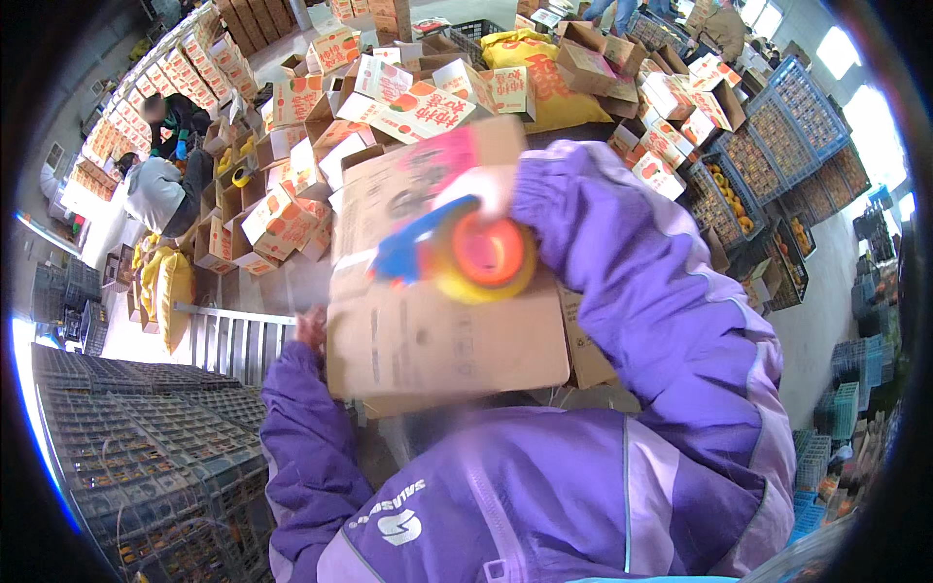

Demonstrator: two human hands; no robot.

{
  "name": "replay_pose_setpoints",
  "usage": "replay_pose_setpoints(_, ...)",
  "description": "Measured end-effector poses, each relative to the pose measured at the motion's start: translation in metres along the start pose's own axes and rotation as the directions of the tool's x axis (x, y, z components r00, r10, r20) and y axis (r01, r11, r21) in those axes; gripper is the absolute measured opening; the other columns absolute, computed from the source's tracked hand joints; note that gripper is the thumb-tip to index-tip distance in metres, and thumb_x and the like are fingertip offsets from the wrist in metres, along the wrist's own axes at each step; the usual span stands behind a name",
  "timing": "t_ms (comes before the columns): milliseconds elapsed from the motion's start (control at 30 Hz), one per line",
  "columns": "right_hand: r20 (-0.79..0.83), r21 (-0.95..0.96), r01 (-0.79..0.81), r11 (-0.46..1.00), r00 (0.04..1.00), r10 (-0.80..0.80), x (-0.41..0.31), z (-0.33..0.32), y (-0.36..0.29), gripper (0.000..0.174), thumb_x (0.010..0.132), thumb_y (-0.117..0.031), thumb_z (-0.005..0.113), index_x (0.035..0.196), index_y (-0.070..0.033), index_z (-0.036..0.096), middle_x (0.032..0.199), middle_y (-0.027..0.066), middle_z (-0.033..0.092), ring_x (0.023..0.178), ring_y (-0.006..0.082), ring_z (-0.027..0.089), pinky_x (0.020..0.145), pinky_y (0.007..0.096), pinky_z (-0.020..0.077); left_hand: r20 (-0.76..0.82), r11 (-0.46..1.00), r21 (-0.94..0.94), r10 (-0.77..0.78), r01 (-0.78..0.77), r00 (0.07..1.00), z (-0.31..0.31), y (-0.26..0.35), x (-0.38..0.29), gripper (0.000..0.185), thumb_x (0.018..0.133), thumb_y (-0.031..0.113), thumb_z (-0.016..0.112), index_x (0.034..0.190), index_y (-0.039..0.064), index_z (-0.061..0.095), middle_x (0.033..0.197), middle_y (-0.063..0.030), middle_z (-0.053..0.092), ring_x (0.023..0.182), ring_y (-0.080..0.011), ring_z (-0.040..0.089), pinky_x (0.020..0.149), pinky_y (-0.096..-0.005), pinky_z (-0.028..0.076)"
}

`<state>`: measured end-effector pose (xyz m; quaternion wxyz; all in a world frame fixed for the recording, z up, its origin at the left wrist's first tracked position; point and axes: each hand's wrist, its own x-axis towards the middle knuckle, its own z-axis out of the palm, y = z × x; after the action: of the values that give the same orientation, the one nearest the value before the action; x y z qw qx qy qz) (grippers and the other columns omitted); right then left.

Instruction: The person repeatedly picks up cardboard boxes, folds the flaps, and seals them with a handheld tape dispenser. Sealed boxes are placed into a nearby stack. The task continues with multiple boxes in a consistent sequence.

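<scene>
A brown cardboard box point(444, 342) stands before me, its flaps folded over the top and a pink printed patch at its far end. My right hand point(485, 191) grips a blue tape dispenser point(408, 251) above the box; the dispenser carries a roll of yellow tape point(503, 291) with an orange-red hub and is blurred. My left hand point(312, 329) rests against the left side of the box, its fingers partly hidden by the box edge and the sleeve.
Many white and brown fruit cartons point(291, 218) lie piled beyond the box. A metal roller conveyor point(237, 321) is at left, near stacked black crates point(146, 452). Blue crates of fruit point(787, 124) stand at right. Two people point(157, 189) crouch at upper left.
</scene>
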<state>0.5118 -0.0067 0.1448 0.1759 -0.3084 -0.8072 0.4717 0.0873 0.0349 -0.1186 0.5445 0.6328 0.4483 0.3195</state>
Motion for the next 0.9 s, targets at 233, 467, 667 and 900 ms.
replay_pose_setpoints(233,0.223,-0.328,0.138,0.934,0.973,-0.065,0.124,0.059,0.024,0.048,0.059,-0.021,0.074,0.104,-0.006,0.061,0.088,0.0125,0.064,0.086,0.03,0.061,0.078,0.0401,0.0459,0.425,0.913,-0.03,-0.357,0.407,0.832,0.076,-0.018,-0.12,0.06,0.097,0.033,0.045,0.147,0.012,0.02,0.15,-0.0138,0.026,0.135,-0.0324,0.032,0.11,-0.0372,0.029)
replay_pose_setpoints(467,0.369,-0.215,0.085,0.973,0.93,0.0,0.172,0.108,0.098,0.053,0.051,-0.01,0.067,0.103,-0.007,0.058,0.087,0.0127,0.063,0.083,0.0293,0.061,0.074,0.0392,0.046,0.839,0.793,-0.2,-0.164,0.575,0.518,0.182,-0.036,-0.199,0.055,0.099,0.033,0.039,0.148,0.017,0.019,0.152,-0.012,0.023,0.137,-0.033,0.029,0.112,-0.0345,0.027)
replay_pose_setpoints(667,0.328,-0.176,-0.141,0.974,0.925,0.193,0.121,0.145,0.143,0.051,0.055,-0.012,0.07,0.104,-0.009,0.058,0.086,0.0108,0.063,0.084,0.0266,0.062,0.076,0.038,0.0467,0.82,-0.101,-0.565,-0.176,0.819,0.544,0.227,-0.082,-0.221,0.053,0.1,0.035,0.036,0.148,0.019,0.021,0.154,-0.0106,0.022,0.139,-0.0339,0.026,0.113,-0.0327,0.025)
replay_pose_setpoints(900,0.044,0.05,-0.165,0.985,0.986,0.163,0.079,0.161,0.166,0.052,0.058,-0.003,0.067,0.108,-0.009,0.056,0.09,0.009,0.063,0.087,0.0192,0.061,0.077,0.0339,0.0463,0.933,0.83,-0.256,0.078,0.496,0.35,0.196,-0.108,-0.209,0.073,0.096,0.04,0.048,0.142,-0.007,0.017,0.143,-0.0242,0.036,0.13,-0.0307,0.042,0.099,-0.0302,0.044)
